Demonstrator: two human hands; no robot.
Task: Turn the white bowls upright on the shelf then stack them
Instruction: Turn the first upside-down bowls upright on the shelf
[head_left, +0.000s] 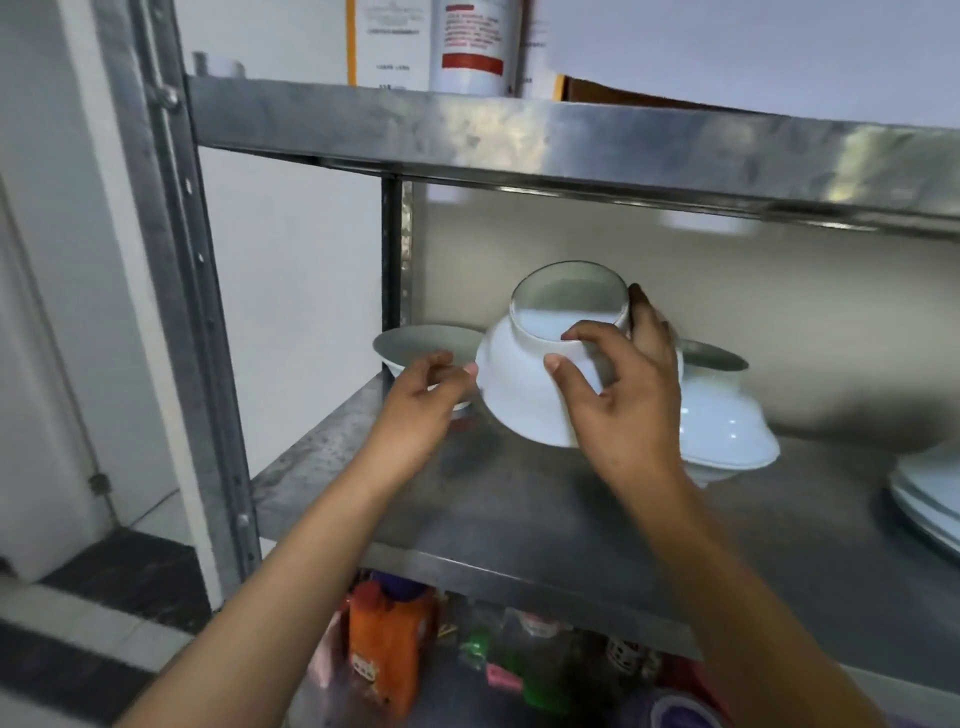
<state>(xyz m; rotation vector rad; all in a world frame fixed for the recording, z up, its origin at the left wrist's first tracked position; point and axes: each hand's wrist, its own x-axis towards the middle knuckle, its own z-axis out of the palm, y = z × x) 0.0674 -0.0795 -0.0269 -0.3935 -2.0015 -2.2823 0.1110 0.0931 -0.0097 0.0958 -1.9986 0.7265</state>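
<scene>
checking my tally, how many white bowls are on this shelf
3: an upright white ceramic bowl far left, an inverted one tilted in the right hand, another inverted behind it. More may be hidden.

The white bowl gripped by the right hand is glossy, smooth glazed ceramic; so is the upturned bowl just behind that hand. The shelf beneath both hands is dull grey metal — scuffed, mottled, faintly reflective. The upright post left of the left hand is galvanised-looking metal — matt, blotchy.
</scene>
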